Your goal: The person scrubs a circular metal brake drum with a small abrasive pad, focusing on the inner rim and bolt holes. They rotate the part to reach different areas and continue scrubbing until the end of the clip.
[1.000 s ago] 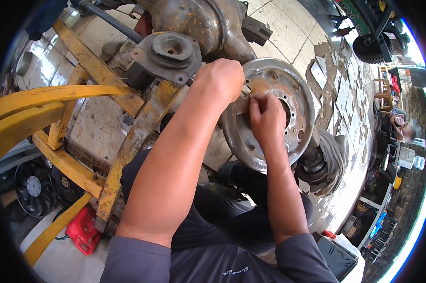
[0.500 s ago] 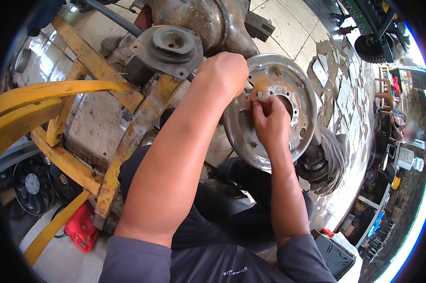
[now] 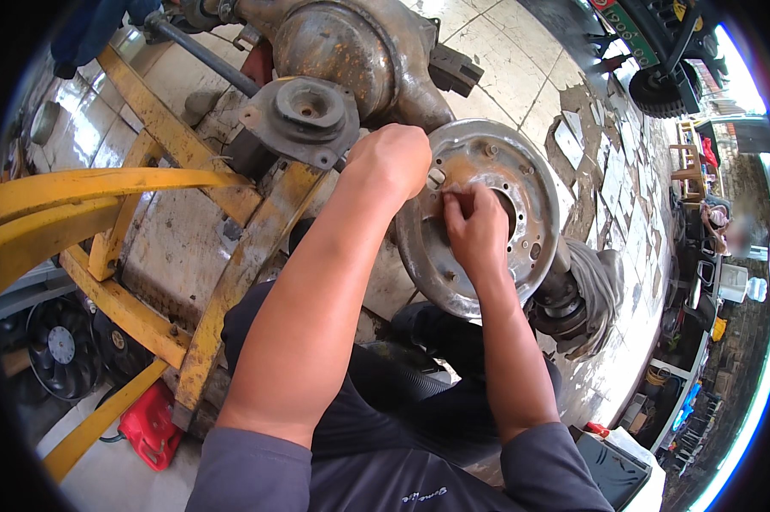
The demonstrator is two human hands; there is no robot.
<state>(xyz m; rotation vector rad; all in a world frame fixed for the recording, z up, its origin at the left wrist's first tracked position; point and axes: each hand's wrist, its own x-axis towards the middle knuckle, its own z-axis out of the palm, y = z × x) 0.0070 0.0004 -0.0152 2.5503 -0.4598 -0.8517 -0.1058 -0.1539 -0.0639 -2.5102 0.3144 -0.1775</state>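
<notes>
A round, rust-stained metal brake backing plate point(image 3: 534, 171) stands in front of me, with a large hole near its middle and smaller holes around it. My right hand point(image 3: 476, 224) is at its front face, left of the large hole, thumb and fingers pinched together. Anything between those fingertips is too small or hidden to make out. My left hand point(image 3: 390, 164) is bent over at the plate's upper left edge, its back toward me. Its fingers are hidden from view, so I cannot tell what they hold.
Beyond the plate lies a rusty axle housing point(image 3: 338, 60). A dark rubber-like mount point(image 3: 310, 119) sits left of my left hand, near a yellow metal frame point(image 3: 120, 183). Grey cloth point(image 3: 594, 299) wraps a part right of the plate. Broken tiles point(image 3: 615, 175) litter the right-hand floor; a red container point(image 3: 152, 424) stands lower left.
The view has shifted slightly, so the axle housing and plate sit a little lower. My right hand keeps its pinch at the plate's face; my left hand stays at the edge.
</notes>
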